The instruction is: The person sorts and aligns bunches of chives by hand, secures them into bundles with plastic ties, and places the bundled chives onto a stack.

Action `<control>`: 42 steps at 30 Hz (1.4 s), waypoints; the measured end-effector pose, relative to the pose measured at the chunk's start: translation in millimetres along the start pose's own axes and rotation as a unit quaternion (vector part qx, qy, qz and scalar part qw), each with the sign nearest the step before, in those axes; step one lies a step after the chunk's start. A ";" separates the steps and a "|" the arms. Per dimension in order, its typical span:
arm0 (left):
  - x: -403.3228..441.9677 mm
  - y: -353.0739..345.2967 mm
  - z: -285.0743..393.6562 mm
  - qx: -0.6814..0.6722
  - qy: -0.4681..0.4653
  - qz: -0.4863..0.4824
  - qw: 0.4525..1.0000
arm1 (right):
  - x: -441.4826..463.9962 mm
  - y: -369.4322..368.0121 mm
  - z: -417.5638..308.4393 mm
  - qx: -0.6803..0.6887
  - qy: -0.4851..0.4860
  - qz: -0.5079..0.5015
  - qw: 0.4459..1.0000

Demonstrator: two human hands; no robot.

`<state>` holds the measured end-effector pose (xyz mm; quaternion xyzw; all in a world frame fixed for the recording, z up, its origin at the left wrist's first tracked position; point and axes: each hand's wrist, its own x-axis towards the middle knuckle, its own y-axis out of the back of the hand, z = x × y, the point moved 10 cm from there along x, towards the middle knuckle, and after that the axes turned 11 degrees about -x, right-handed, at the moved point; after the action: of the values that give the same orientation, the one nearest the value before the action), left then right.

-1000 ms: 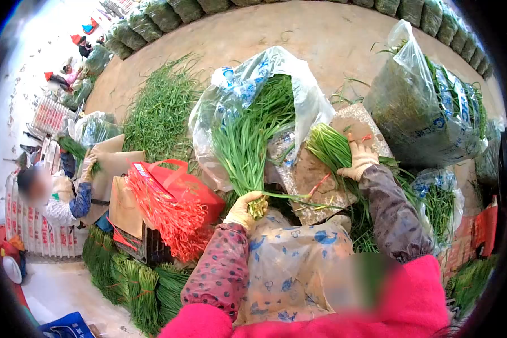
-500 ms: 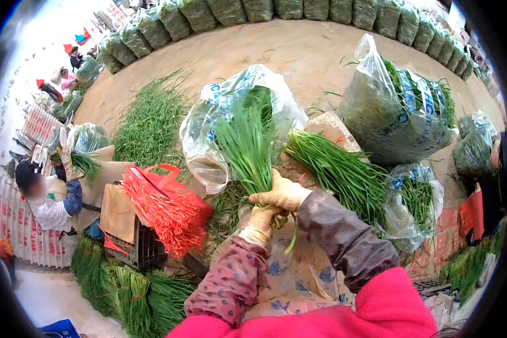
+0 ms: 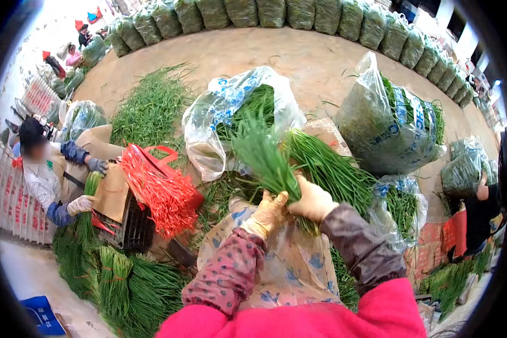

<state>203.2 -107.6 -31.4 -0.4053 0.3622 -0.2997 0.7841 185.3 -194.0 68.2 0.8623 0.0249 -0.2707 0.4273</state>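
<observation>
My gloved left hand [image 3: 268, 214] and my gloved right hand [image 3: 311, 198] are side by side at the middle, both closed around the lower end of a bunch of long green stalks [image 3: 262, 155]. The leafy end points up and away, blurred by motion. Just behind my right hand, another pile of green stalks [image 3: 335, 172] lies across a patterned block [image 3: 328, 135]. Beyond the bunch stands an open clear plastic bag [image 3: 200, 127] with greens inside. A plastic apron with blue prints [image 3: 287, 270] covers my lap.
Red ties [image 3: 158, 191] lie over a dark crate [image 3: 135, 225] at left. Tied green bundles [image 3: 115, 276] are at lower left. A co-worker [image 3: 42, 174] holds greens there. Full bags [image 3: 397, 127] stand at right and line the back. Loose greens [image 3: 152, 104] cover some floor.
My right hand has left the pile on the block and joined my left hand on the bunch. The bunch has tilted and shifted right. The co-worker's hands have come down to the greens.
</observation>
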 end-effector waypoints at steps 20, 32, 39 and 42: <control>-36.7 -1.5 20.2 -0.206 0.004 -0.008 0.979 | -94.9 -20.8 -54.2 -0.127 0.189 0.079 0.971; -40.2 -45.1 53.6 0.006 -0.056 -0.060 0.997 | -39.4 37.8 -24.5 0.300 0.182 -0.088 0.932; -41.7 -94.2 79.4 0.015 -0.081 -0.118 0.990 | -44.4 72.1 -50.8 0.274 0.275 -0.119 0.914; -39.0 -94.7 75.9 0.015 -0.091 -0.132 0.987 | -56.1 68.2 -32.8 0.191 0.175 -0.024 0.966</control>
<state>226.3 -92.7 93.1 -0.4632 0.2278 -0.3676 0.7736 170.8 -202.0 160.9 0.9609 0.0676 -0.1256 0.2372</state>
